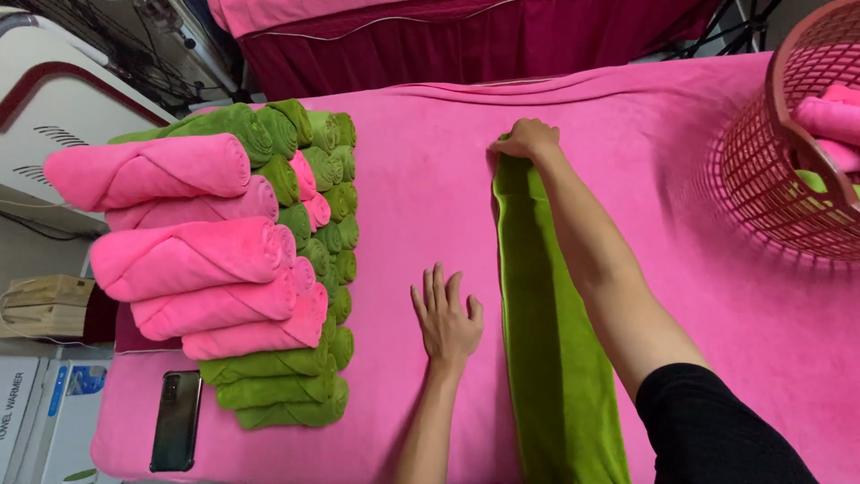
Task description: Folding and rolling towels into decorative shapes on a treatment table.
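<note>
Gripping, right hand (527, 139): closed on the far end of the green towel (546, 332), keeping the folded strip straight.
Left hand (446, 318): open, flat on the pink table cover (430, 188), just left of the strip.
Rolled towels (242, 260): stacked further left.
Basket (788, 143): right of the right hand.

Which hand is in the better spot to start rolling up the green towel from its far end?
The right hand, probably. It already rests on the far end of the green towel. The left hand lies flat on the pink cover beside the towel, nearer its middle.
</note>
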